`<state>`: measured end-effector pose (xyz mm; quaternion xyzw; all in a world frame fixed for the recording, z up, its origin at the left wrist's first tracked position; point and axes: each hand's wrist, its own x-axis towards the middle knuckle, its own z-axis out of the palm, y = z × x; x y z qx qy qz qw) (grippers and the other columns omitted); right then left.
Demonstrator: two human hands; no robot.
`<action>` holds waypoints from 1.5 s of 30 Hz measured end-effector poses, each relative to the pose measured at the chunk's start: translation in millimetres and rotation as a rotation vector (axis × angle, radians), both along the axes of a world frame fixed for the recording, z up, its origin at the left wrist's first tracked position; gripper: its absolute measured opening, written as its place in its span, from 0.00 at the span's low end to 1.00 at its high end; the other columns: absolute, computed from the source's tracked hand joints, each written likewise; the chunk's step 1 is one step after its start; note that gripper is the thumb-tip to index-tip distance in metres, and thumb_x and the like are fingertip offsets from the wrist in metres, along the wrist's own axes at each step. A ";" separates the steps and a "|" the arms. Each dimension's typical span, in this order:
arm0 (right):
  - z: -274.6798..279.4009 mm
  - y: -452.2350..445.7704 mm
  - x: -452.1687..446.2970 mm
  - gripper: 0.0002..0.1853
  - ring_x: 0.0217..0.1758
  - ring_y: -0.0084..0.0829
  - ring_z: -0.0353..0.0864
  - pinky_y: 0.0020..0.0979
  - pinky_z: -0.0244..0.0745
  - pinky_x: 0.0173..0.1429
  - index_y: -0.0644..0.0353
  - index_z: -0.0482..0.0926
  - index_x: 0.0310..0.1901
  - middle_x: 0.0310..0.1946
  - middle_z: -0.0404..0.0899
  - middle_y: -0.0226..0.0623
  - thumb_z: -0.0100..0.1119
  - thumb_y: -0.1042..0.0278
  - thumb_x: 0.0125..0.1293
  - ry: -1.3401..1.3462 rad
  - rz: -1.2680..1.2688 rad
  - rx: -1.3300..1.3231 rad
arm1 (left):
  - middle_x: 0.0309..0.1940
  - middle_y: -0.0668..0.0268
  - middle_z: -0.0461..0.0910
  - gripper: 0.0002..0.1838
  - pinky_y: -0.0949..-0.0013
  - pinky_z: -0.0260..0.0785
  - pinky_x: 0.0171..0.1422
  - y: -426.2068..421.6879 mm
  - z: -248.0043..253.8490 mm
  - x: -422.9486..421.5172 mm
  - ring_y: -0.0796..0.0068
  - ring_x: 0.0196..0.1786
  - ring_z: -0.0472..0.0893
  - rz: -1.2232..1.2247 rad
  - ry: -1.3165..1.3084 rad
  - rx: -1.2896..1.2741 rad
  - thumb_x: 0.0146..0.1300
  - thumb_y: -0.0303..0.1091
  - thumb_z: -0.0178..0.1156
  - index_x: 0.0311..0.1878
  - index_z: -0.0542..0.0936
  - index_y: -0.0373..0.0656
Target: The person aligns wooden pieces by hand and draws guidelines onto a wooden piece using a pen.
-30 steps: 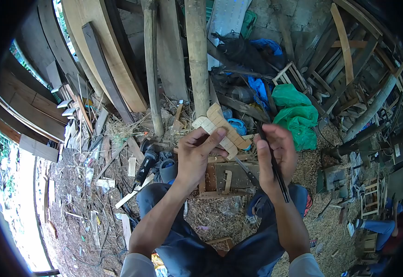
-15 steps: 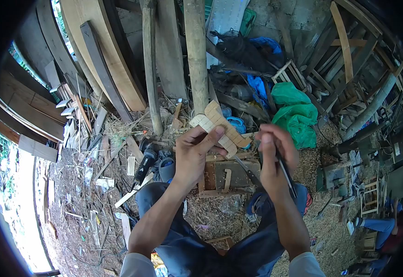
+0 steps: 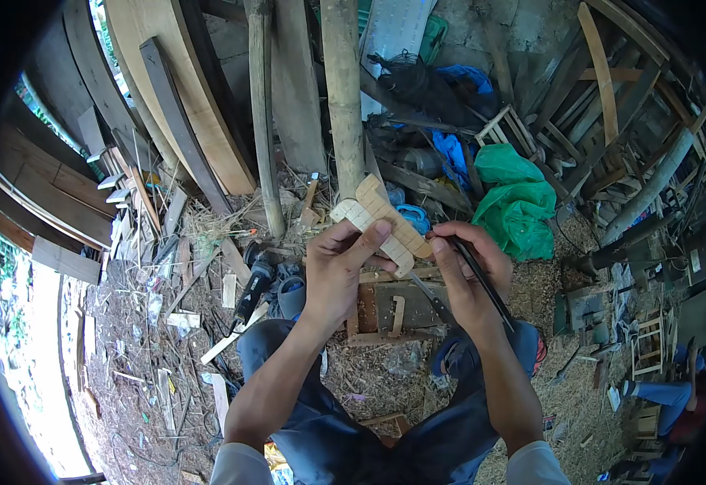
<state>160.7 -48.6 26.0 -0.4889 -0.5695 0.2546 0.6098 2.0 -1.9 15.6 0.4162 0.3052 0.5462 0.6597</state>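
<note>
My left hand (image 3: 338, 263) grips a pale wooden piece (image 3: 389, 226) with curved, stepped edges and pencil-like lines across it, thumb on top. In my right hand (image 3: 476, 275) is a slim dark pencil-like stick (image 3: 486, 284), held between thumb and fingers. Its upper end is close to the right end of the wooden piece; whether it touches I cannot tell. Below the hands, a tool with a thin metal shaft and dark handle (image 3: 440, 309) lies over a wooden block (image 3: 414, 299). A small curved wooden piece (image 3: 398, 315) rests there too.
A dark power tool (image 3: 254, 293) lies on the littered ground left of my knee. Wooden posts (image 3: 343, 97) and leaning boards (image 3: 199, 105) stand ahead. A green plastic bag (image 3: 514, 206) sits to the right. Another person's leg (image 3: 664, 394) shows at the far right.
My right hand has moved up and left, bringing the dark stick's upper end to the wooden piece's right end. My left hand and the wooden piece have barely shifted.
</note>
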 end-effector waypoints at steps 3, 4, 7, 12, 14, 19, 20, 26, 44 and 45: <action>-5.1 3.1 1.4 0.07 0.34 0.17 0.77 0.20 0.71 0.37 0.66 0.79 0.43 0.35 0.81 0.35 0.59 0.77 0.63 -0.020 -0.023 0.034 | 0.34 0.61 0.83 0.13 0.75 0.79 0.34 0.7 -0.8 -0.3 0.76 0.33 0.82 0.001 0.003 0.002 0.63 0.35 0.63 0.43 0.81 0.33; -6.9 4.1 2.6 0.07 0.33 0.18 0.77 0.20 0.70 0.37 0.66 0.79 0.42 0.34 0.80 0.35 0.58 0.78 0.62 -0.047 -0.054 0.077 | 0.34 0.61 0.83 0.13 0.75 0.79 0.34 0.8 -1.2 -0.4 0.75 0.33 0.83 -0.003 0.002 0.000 0.63 0.35 0.63 0.43 0.81 0.33; 9.8 -2.6 9.3 0.06 0.31 0.19 0.76 0.21 0.69 0.36 0.66 0.79 0.39 0.30 0.79 0.37 0.60 0.77 0.60 -0.206 -0.137 0.188 | 0.34 0.60 0.83 0.13 0.75 0.79 0.34 0.6 -0.1 -1.7 0.75 0.33 0.83 -0.012 0.008 0.006 0.62 0.35 0.63 0.42 0.81 0.33; 5.0 -10.5 -1.4 0.06 0.25 0.19 0.74 0.20 0.68 0.30 0.65 0.77 0.34 0.26 0.78 0.36 0.63 0.76 0.55 -0.003 -0.051 0.223 | 0.34 0.60 0.83 0.13 0.74 0.78 0.34 0.9 -1.3 -0.8 0.75 0.33 0.83 -0.018 0.005 0.001 0.62 0.35 0.63 0.42 0.81 0.33; -2.9 -6.2 -1.4 0.07 0.20 0.18 0.72 0.21 0.66 0.24 0.64 0.76 0.33 0.26 0.78 0.35 0.64 0.78 0.52 -0.173 0.014 0.296 | 0.34 0.60 0.83 0.13 0.74 0.78 0.34 0.7 -0.8 0.0 0.75 0.32 0.82 -0.017 0.004 0.001 0.62 0.35 0.63 0.42 0.81 0.33; -0.8 -6.1 -4.4 0.07 0.19 0.19 0.71 0.21 0.65 0.23 0.64 0.75 0.32 0.25 0.78 0.35 0.64 0.79 0.51 -0.225 0.048 0.279 | 0.34 0.60 0.83 0.12 0.74 0.78 0.34 0.6 -0.8 -0.3 0.76 0.32 0.82 -0.022 0.003 -0.004 0.63 0.34 0.63 0.43 0.81 0.33; -0.9 -5.7 -4.3 0.07 0.19 0.19 0.71 0.21 0.65 0.23 0.64 0.75 0.31 0.25 0.78 0.35 0.64 0.79 0.51 -0.237 0.053 0.283 | 0.34 0.60 0.83 0.12 0.74 0.78 0.34 0.7 -0.8 -0.3 0.76 0.32 0.82 -0.022 0.003 -0.004 0.63 0.34 0.63 0.43 0.81 0.33; -3.7 -3.4 -5.4 0.07 0.19 0.18 0.71 0.21 0.65 0.23 0.64 0.75 0.32 0.25 0.79 0.34 0.64 0.79 0.51 -0.248 0.057 0.291 | 0.34 0.61 0.83 0.12 0.75 0.79 0.34 0.1 -0.8 0.1 0.77 0.32 0.82 -0.026 0.000 -0.013 0.63 0.33 0.63 0.43 0.81 0.33; -2.3 -2.0 -5.5 0.08 0.18 0.19 0.71 0.21 0.64 0.22 0.64 0.76 0.32 0.25 0.79 0.35 0.65 0.79 0.51 -0.276 0.055 0.321 | 0.34 0.61 0.83 0.11 0.75 0.78 0.33 0.2 -1.7 0.0 0.77 0.32 0.82 -0.015 -0.016 -0.016 0.63 0.32 0.63 0.43 0.81 0.33; -2.3 -2.0 -5.4 0.08 0.18 0.19 0.71 0.21 0.64 0.22 0.64 0.76 0.32 0.25 0.79 0.35 0.65 0.79 0.51 -0.276 0.055 0.321 | 0.34 0.61 0.83 0.11 0.75 0.78 0.33 0.3 -1.6 -0.1 0.77 0.32 0.82 -0.017 -0.013 -0.013 0.63 0.32 0.63 0.43 0.81 0.32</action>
